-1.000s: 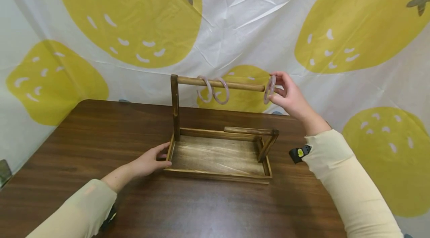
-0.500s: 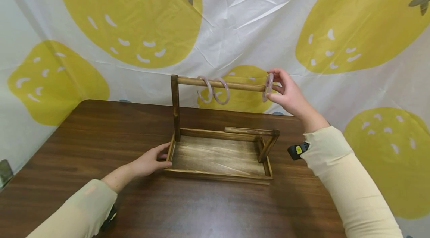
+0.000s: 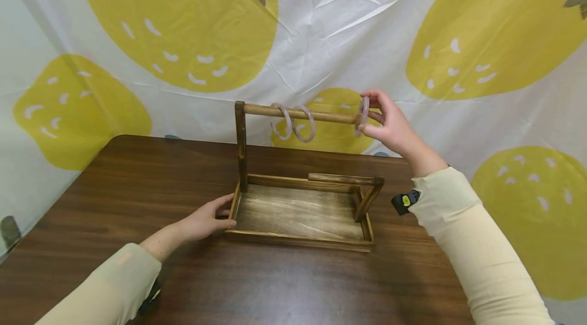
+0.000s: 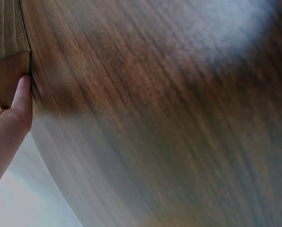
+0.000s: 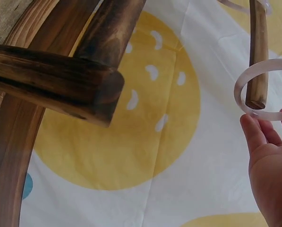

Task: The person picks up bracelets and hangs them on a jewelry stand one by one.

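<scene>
My right hand (image 3: 393, 125) pinches a pale pinkish bangle (image 5: 238, 87) between thumb and fingers. The bangle encircles the free right end of the upper bar (image 3: 338, 117) of a dark wooden jewellery stand. Two similar bangles, one on the left (image 3: 288, 122) and another beside it (image 3: 313, 127), hang apart from it along that bar. At the stand's tray base (image 3: 298, 213), my left hand (image 3: 204, 220) touches the left wall, the thumb near the front corner. In the left wrist view the thumb (image 4: 22, 97) lies straight against the wood; the other fingers are mostly hidden.
A shorter lower bar (image 3: 341, 179) rises on a post at the tray's right end, below my right hand. The stand rests on a dark brown table (image 3: 293, 284). Behind hangs a white cloth (image 3: 339, 39) with yellow fruit prints.
My right hand has moved slightly left, bringing the bangle from just beyond the upper bar's end to around it. The left hand and the two hanging bangles have stayed put.
</scene>
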The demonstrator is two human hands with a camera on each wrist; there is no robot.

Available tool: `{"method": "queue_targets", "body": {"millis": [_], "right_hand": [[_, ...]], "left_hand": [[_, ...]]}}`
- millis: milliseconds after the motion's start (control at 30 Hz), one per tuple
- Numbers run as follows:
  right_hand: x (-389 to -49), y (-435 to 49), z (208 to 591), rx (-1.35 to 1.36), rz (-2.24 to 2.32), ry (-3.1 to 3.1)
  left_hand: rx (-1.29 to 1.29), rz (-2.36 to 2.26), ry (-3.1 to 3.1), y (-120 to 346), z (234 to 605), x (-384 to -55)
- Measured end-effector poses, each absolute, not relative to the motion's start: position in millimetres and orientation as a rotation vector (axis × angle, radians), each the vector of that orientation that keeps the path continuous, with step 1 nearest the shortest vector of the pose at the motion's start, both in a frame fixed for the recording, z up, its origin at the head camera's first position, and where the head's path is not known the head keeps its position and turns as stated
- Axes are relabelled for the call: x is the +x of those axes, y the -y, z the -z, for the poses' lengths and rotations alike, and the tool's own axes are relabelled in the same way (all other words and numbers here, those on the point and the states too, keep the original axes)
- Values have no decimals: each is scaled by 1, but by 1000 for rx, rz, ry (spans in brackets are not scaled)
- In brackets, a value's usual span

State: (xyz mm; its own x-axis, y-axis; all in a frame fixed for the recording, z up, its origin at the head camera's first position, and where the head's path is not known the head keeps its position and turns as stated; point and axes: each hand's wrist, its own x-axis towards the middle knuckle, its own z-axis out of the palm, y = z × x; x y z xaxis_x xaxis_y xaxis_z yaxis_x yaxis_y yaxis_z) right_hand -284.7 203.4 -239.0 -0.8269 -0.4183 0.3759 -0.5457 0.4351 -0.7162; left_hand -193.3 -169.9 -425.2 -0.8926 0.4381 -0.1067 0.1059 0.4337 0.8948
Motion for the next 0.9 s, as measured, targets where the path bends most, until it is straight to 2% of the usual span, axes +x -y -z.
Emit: {"method": "queue_targets", "body": {"millis": [900], "right_hand": [[-289,-191,229,962,-1249,2557]], "left_hand": [[458,-1457,-2358,170,425,-194]]}}
